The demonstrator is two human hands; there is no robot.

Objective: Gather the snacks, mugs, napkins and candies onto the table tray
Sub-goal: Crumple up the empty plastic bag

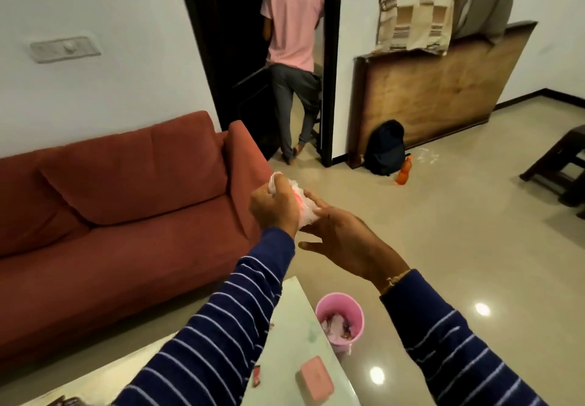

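A crinkly clear plastic candy packet (299,204) is pinched in the left hand (273,208); right hand (345,241) fingers (316,208) are spread beside it. Probably light, soft, slippery: best gripped at its gathered top.

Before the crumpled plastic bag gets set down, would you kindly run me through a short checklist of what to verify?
1. Left hand grips the plastic bag: ok.
2. Right hand steadies it: not ok, open, fingers only near the bag.
3. Bag contents known: cannot tell, only a red tint shows.
4. Bare spot on the glass table: ok.
5. Tray in view: not ok, none visible.
6. Pink bucket on the floor beside the table's edge: ok.
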